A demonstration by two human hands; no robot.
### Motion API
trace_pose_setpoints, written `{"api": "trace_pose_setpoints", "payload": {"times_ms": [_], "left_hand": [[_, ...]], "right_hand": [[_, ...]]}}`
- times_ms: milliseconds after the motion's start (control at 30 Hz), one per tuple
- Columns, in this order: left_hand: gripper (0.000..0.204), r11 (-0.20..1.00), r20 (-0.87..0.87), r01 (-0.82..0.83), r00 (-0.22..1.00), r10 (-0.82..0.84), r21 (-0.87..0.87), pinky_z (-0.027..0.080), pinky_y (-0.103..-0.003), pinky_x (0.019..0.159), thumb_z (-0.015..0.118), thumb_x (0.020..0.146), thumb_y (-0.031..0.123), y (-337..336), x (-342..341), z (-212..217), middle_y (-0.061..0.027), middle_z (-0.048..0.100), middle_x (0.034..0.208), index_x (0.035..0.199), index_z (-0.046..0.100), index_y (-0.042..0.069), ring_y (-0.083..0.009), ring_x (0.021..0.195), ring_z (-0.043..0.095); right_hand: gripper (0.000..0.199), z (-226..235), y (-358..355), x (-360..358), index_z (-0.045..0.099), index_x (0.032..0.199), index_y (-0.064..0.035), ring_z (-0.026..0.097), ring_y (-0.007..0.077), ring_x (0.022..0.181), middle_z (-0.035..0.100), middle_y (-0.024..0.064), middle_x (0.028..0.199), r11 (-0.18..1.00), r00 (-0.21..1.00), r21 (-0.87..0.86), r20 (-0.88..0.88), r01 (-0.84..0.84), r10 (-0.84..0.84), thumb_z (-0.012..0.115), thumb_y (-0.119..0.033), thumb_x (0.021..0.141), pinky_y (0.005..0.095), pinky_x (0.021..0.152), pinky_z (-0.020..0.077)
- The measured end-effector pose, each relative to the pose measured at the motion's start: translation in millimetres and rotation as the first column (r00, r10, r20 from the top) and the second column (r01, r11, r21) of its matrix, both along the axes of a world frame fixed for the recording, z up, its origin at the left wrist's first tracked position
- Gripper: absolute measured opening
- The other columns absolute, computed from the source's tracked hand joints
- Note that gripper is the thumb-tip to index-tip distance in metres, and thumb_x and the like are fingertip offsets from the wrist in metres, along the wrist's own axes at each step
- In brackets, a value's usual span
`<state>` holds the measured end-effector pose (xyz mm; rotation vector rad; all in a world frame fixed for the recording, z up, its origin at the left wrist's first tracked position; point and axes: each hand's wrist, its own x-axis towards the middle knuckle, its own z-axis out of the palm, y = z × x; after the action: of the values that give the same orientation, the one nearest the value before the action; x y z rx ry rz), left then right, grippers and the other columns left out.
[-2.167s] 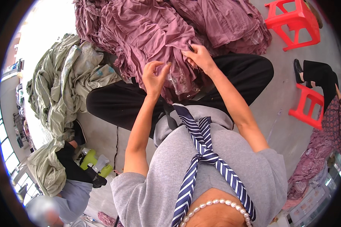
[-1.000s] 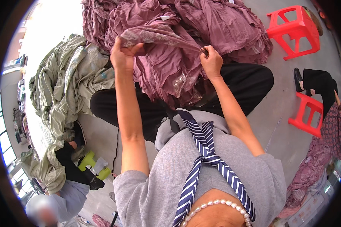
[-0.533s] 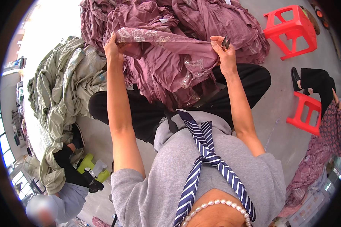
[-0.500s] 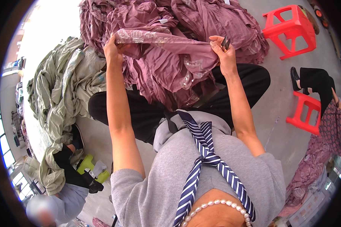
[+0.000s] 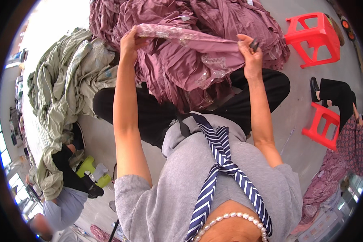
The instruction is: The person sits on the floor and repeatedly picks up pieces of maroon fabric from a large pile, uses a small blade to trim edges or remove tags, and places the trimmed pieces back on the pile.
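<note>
A mauve garment (image 5: 213, 50) with silvery sequin trim is stretched between my two hands, its upper edge drawn into a band. My left hand (image 5: 130, 43) is closed on the band's left end. My right hand (image 5: 251, 58) pinches the right end between thumb and fingers. A small dark pointed tool, which looks like thread snips (image 5: 254, 44), also sits in the right hand's fingers. The garment's lower part hangs down between my crossed legs. Behind it rises a large heap of mauve garments (image 5: 157, 12) of the same cloth.
Pale green cloth (image 5: 64, 76) is piled at left, where a person (image 5: 64, 203) sits by a lime-green stool (image 5: 93, 171). Red stools (image 5: 314, 38) stand at right, beside another person's dark-trousered legs (image 5: 334, 94). More mauve cloth (image 5: 324, 183) lies at the lower right.
Both hands have moved a little right, the left also upward, and the stretched band now slopes down to the right. The person at left has bent lower.
</note>
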<state>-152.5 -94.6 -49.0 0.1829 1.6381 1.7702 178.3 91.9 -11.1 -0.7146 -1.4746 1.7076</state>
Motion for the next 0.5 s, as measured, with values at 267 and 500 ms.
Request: {"api": "trace_pose_setpoints", "payload": {"times_ms": [267,500], "left_hand": [[0.019,0.986,0.025,0.115,0.993,-0.113,-0.121,0.053,-0.028,0.056,0.056,0.086,0.018,-6,40,-23,-0.0119,0.066,0.089,0.096,0.058,0.001,-0.0226,0.081,0.067],[0.008,0.969,0.459,-0.177,0.885,0.078,0.175,0.055,-0.036,0.067,0.061,0.08,0.011,-12,49,-69,-0.0087,0.065,0.086,0.084,0.06,0.004,-0.0224,0.075,0.065]], "right_hand": [[0.022,-24,26,27,0.061,0.105,0.0009,0.049,0.002,0.073,0.056,-0.0043,0.084,0.971,0.971,-0.095,-0.075,0.218,-0.225,0.062,-0.001,0.082,0.0138,0.07,0.0385],[0.021,-39,36,63,0.058,0.104,0.0027,0.049,0.0028,0.074,0.056,-0.0017,0.087,0.956,0.96,-0.094,0.012,0.279,-0.279,0.059,-0.001,0.084,0.0164,0.071,0.0401]]}}
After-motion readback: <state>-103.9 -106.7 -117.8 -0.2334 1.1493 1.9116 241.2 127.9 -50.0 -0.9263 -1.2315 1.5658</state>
